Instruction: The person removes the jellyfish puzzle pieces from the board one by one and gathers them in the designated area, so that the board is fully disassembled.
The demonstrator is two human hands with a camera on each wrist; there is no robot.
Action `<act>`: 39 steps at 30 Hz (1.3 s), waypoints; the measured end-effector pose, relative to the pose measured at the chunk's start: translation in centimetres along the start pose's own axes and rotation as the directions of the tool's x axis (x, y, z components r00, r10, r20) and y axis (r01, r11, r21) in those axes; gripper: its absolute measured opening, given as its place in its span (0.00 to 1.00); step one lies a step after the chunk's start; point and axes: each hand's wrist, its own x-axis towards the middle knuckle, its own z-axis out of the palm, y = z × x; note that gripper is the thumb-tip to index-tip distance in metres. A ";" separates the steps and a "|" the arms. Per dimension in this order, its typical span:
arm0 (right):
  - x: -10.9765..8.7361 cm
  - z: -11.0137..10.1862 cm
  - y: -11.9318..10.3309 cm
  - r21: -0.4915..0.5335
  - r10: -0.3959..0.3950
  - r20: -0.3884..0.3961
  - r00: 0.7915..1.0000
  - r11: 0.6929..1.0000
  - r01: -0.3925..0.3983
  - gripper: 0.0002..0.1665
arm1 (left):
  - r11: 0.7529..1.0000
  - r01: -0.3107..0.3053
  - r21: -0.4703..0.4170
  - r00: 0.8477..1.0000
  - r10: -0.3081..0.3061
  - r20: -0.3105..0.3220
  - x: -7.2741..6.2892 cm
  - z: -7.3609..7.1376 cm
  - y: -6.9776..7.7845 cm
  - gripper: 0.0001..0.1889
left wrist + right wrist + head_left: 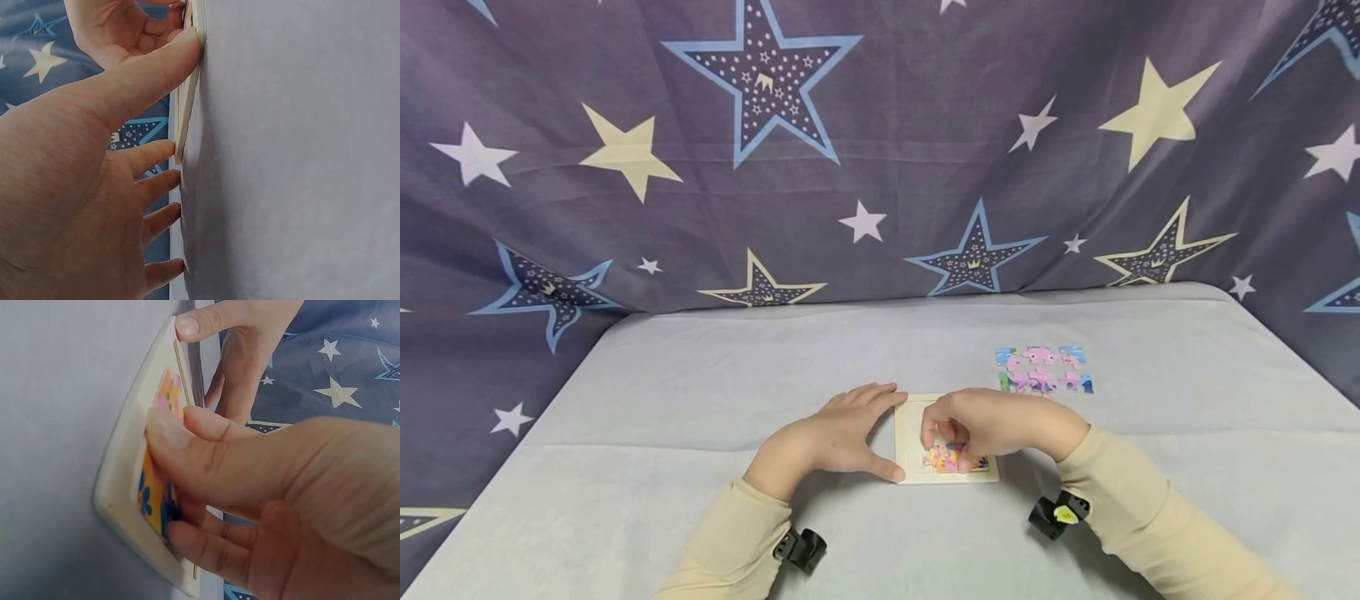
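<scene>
A small pale wooden puzzle tray (pixel 910 425) lies on the grey cloth, with colourful jigsaw pieces (pixel 940 460) along its near side. My left hand (pixel 842 437) is spread at the tray's left edge, thumb and index finger touching its two left corners. Those fingers are fairly straight in the left wrist view. Over the tray, my right hand (pixel 992 421) pinches a puzzle piece between thumb and fingers, low against the tray's bed. In the right wrist view, the thumb (pixel 169 428) covers much of that pink and yellow piece (pixel 173 394). Orange and blue printing shows below it.
Behind the tray, to the right, several pink and blue jigsaw pieces (pixel 1041 357) lie on the cloth, set close together with gaps. A dark curtain (pixel 880 167) printed with stars hangs at the back. Black camera mounts (pixel 801 550) sit on both wrists.
</scene>
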 end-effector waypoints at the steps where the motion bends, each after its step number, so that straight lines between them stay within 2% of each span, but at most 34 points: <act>1: 0.0 0.0 0.0 -0.002 0.004 -0.001 1.000 1.000 -0.004 0.24 | 1.000 0.001 0.001 1.000 -0.001 0.000 0.0 0.0 0.0 0.54; 11: 0.0 0.1 0.1 0.001 0.016 -0.011 1.000 1.000 -0.016 0.27 | 1.000 0.006 0.002 1.000 -0.006 0.000 0.0 0.1 0.0 0.54; 18: 0.2 0.1 0.3 -0.033 0.005 -0.011 1.000 0.999 -0.005 0.28 | 1.000 0.006 0.007 1.000 -0.006 0.000 0.0 0.1 -0.1 0.54; 24: -0.2 -0.5 0.5 0.010 0.024 -0.026 0.999 1.000 -0.024 0.20 | 1.000 0.000 0.012 1.000 0.000 0.001 0.1 0.1 -0.1 0.54; 31: -0.5 -1.1 1.0 0.061 -0.088 -0.055 0.995 0.994 0.092 0.12 | 1.000 0.003 0.016 1.000 -0.003 0.002 0.1 0.1 -0.1 0.53; 39: -1.8 -2.8 1.9 0.159 -0.089 -0.101 0.991 0.982 0.104 0.06 | 1.000 0.010 0.020 1.000 -0.010 0.002 0.2 0.1 -0.1 0.54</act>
